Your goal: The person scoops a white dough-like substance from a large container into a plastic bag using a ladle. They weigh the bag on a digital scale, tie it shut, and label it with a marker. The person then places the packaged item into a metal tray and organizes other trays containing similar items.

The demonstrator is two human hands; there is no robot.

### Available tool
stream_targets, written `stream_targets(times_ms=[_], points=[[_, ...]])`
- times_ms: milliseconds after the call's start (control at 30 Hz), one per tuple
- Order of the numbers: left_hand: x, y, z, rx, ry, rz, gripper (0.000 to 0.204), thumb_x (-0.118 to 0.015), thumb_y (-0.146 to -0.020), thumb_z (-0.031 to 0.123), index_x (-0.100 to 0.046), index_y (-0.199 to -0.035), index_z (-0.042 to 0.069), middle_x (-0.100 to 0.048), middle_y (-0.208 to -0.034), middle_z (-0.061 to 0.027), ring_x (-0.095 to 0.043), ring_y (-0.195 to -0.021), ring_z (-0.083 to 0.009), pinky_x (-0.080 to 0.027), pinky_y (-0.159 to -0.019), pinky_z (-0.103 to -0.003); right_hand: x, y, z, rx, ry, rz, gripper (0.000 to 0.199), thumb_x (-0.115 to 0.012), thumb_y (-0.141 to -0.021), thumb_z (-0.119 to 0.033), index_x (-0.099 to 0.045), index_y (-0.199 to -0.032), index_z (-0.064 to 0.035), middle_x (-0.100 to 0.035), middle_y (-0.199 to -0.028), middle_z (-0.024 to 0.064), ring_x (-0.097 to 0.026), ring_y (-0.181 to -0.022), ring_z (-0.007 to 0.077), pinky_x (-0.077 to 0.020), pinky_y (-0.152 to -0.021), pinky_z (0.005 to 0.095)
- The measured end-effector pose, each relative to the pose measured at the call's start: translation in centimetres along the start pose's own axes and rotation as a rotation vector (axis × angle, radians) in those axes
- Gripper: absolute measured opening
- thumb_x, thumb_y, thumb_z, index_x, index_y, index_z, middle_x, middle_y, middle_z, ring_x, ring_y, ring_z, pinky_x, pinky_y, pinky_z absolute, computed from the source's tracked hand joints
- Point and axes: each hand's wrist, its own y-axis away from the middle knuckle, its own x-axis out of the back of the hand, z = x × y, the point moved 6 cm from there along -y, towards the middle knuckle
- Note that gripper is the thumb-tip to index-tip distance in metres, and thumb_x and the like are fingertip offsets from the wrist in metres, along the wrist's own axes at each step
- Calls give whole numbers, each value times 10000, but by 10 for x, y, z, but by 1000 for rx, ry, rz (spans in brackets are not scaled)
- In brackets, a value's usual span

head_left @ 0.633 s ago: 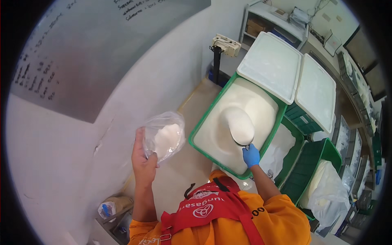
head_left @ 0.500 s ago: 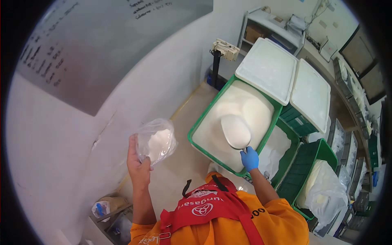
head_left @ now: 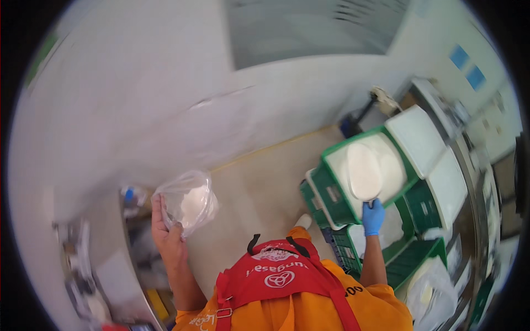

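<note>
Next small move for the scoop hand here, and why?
Probably carry the loaded scoop left to the clear bag and tip it in. The right hand, in a blue glove, holds the scoop heaped with white powder over the green bin. The left hand holds the partly filled bag up, apart from the bin.

Green bin [head_left: 338, 205]; white powder [head_left: 389, 165]; blue glove [head_left: 374, 217]; red apron [head_left: 281, 276]

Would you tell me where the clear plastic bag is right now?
In the head view, the clear plastic bag is left of centre, held up in the bare left hand above the beige floor.
</note>
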Motion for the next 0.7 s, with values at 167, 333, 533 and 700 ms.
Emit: stream_targets(times_ms=[167,333,533,700], points=[[155,96,105,-212,21,363,809,-607,-794,83,-226,-1486,-90,-288,-1548,-219,-410,-1358,-292,-355,-1103,-371,-6,34,-123,240,-208,-218,209,-634,-829,-119,-650,-993,10,-661,-734,166,-601,-635,187,-466,-592,402],[284,198,240,-397,-194,693,747,-548,-750,-4,-307,-1449,-111,-438,-1453,-185,-537,-1164,-198,-444,-928,-248,-51,128,-265,590,-532,-637,313,-598,-911,-85,-596,-1175,83,-664,-1068,122,-572,-972,154,-468,-858,316],[450,278,341,-377,-591,1033,707,-557,-743,-24,-333,-1398,-173,-592,-1178,-198,-571,-708,-150,-461,-573,-254,-72,272,-434,942,-590,-994,310,-639,-902,-136,-609,-1125,77,-661,-970,85,-536,-896,118,-458,-799,295],[548,324,356,-326,-938,1284,723,-606,-747,11,-356,-1410,-127,-631,-1056,-198,-592,-698,-158,-497,-568,-288,-59,367,-517,1137,-374,-1150,313,-662,-880,-152,-624,-1100,68,-672,-933,38,-523,-856,82,-450,-750,271]])
